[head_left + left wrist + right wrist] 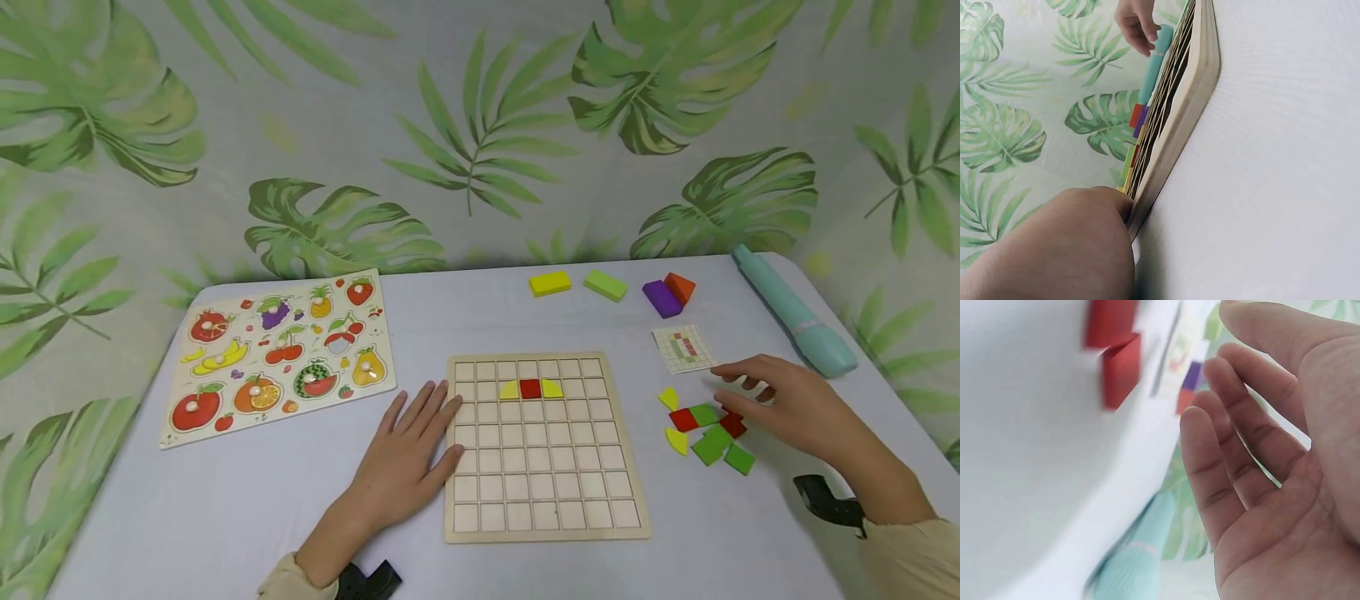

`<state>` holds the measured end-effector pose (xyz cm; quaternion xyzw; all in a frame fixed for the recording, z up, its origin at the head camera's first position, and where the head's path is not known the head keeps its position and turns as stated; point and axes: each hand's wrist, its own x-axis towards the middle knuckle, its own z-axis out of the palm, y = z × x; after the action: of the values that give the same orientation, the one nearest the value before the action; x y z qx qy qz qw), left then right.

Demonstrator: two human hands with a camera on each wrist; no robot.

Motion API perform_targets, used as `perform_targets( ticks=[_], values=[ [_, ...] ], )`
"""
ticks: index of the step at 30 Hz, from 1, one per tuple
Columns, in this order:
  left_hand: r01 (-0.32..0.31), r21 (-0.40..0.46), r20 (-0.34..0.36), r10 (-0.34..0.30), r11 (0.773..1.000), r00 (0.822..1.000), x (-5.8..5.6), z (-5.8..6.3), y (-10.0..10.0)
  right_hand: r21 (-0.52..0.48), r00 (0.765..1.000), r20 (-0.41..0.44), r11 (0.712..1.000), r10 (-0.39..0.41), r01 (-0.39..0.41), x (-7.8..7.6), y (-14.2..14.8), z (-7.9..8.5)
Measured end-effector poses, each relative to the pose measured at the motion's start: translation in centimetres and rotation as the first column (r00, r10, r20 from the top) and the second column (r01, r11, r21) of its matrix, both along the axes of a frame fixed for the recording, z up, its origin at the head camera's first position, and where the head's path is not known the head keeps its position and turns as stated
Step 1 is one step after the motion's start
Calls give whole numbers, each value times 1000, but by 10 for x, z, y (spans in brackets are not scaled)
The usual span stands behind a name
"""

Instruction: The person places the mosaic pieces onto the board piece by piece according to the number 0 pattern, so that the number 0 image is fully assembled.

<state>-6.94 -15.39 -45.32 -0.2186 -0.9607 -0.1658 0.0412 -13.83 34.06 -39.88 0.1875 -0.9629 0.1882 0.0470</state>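
A wooden grid board [536,485] lies flat in the middle of the table. In its second row sit a red square piece [530,389] and, on either side of it, a yellow quarter-round piece [510,390] and another yellow piece [552,389]. My left hand [405,467] lies with extended fingers at the board's left edge, thumb and fingertips touching it. Above the loose pieces hovers my right hand [780,404], fingers loosely bent with nothing between them. Below it are green pieces [739,458], red pieces [683,419] and yellow pieces [677,441]; the hand partly covers one red piece [1121,372].
A small pattern card [684,349] lies beyond the loose pieces. Yellow [550,283], light green [605,285], purple [663,298] and orange [680,288] blocks line the back. A teal bottle-shaped object [798,312] lies right; a fruit puzzle board [285,358] lies left.
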Motion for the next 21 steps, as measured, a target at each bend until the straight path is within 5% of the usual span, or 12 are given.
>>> perform_targets(
  ticks=[10, 21],
  values=[
    [-3, 0, -4, 3, 1000, 1000, -1, -1, 0, 44, 997, 69, 998, -39, 37, 7, 24, -14],
    [-2, -4, -11, 2, 1000, 1000, -1, -2, -1, 86, 998, 50, 996, -36, 32, 9, 30, -19]
  ],
)
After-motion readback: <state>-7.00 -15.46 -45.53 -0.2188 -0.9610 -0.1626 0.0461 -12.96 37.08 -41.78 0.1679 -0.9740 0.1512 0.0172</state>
